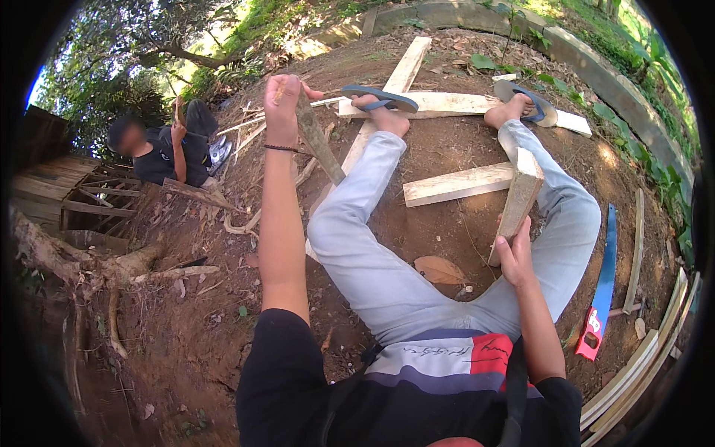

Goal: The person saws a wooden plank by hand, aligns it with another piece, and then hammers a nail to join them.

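Note:
My left hand (281,108) is raised at the end of my outstretched arm, its fingers curled round the upper end of a short wooden stick (319,143). The stick slants down toward my left knee; part of the grip is hidden behind the hand. Between my thighs, my right hand (517,253) holds a thick wooden block (519,194) by its lower part, thumb on the near side. The block stands tilted and overlaps the end of a pale plank (456,184) lying on the soil. Beyond, my sandalled feet rest on a long pale board (447,104), which crosses another board (407,65).
A blue-bladed handsaw (602,287) with a red handle lies right of my leg. Beside it are a thin wood strip (635,242) and stacked slats (633,380). Another person (175,149) sits at the far left, near tree roots (112,261). A low concrete kerb (588,56) curves behind.

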`<action>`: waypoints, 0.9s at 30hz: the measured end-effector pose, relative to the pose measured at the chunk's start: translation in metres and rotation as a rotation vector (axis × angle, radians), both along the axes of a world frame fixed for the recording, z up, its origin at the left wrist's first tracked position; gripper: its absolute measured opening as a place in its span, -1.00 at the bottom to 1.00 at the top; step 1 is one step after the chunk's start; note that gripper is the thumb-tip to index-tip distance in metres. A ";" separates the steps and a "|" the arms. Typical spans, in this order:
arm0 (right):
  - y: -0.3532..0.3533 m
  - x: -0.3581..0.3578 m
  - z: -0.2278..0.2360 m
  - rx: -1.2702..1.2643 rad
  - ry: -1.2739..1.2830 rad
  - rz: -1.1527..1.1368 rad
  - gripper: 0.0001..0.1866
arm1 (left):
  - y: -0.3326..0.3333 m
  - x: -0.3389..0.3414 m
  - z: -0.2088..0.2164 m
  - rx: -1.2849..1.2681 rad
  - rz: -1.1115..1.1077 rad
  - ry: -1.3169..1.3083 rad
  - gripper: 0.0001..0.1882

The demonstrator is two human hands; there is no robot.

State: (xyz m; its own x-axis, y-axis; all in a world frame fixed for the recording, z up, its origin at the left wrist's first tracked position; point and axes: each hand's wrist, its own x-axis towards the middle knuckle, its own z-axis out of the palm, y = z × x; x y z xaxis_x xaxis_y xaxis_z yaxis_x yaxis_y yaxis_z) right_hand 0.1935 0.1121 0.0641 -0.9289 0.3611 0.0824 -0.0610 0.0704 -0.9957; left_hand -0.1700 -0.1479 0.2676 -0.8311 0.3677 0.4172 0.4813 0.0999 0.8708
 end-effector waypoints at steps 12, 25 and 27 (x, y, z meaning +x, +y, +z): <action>-0.005 -0.012 0.006 -0.005 -0.063 0.074 -0.45 | 0.011 0.038 -0.012 -0.429 -0.104 0.173 -0.27; -0.006 -0.020 0.005 -0.114 -0.040 0.049 -0.39 | 0.030 -0.025 -0.218 -1.041 0.035 -0.084 -0.07; -0.004 -0.016 0.010 -0.174 -0.055 0.003 -0.41 | 0.066 -0.009 -0.236 -1.406 -0.037 -0.139 0.05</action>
State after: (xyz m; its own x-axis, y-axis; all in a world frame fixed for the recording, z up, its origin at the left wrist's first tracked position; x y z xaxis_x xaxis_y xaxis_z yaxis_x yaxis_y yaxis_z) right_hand 0.1776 0.1083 0.0737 -0.9313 0.3628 -0.0325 -0.0057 -0.1039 -0.9946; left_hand -0.1789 -0.0819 0.0311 -0.8156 0.4243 -0.3934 0.4222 0.9013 0.0968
